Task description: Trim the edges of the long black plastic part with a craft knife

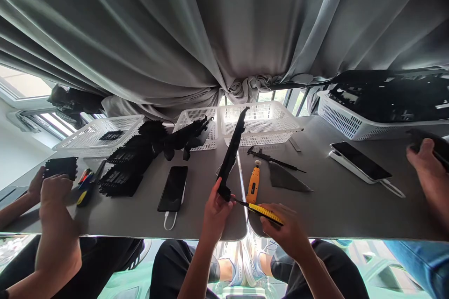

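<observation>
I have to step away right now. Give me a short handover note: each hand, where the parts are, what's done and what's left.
Left hand: grips the lower end of the long black plastic part, held slanting up over the table.
Right hand: holds the yellow utility knife, tip at the part's lower end.
Nearby: orange tool, phone, stacks of black parts on the left, white baskets behind.
Done: cannot tell how many are trimmed.
Left: the cut in hand looks unfinished.

Grey desk bearing white baskets at 12 o'clock, black phone at 9 o'clock, orange screwdriver centre, second phone at 3 o'clock.
</observation>
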A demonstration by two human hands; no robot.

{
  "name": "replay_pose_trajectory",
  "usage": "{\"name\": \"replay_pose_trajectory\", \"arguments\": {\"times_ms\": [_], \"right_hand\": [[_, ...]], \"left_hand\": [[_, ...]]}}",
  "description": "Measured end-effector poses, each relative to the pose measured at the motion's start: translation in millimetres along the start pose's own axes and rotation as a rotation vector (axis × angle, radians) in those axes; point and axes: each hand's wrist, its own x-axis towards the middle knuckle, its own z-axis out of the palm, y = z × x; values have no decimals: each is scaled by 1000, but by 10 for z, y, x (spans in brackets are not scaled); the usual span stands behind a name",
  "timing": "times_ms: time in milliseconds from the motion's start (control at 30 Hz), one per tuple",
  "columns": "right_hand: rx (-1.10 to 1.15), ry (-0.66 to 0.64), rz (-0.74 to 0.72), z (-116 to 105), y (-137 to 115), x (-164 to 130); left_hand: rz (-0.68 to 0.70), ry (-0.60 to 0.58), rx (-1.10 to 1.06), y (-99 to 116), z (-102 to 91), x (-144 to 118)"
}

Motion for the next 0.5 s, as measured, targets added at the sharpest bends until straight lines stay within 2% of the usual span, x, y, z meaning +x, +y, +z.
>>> {"name": "replay_pose_trajectory", "arguments": {"times_ms": [200, 333, 500], "right_hand": [[-8, -5, 0, 5, -2, -5], [-13, 17, 23, 35, 28, -24], [-24, -29, -8, 51, 53, -32]], "left_hand": [[44, 50, 32, 25, 9, -5], [26, 62, 5, 14, 10, -1], [40, 76, 15, -6, 12, 12]]}}
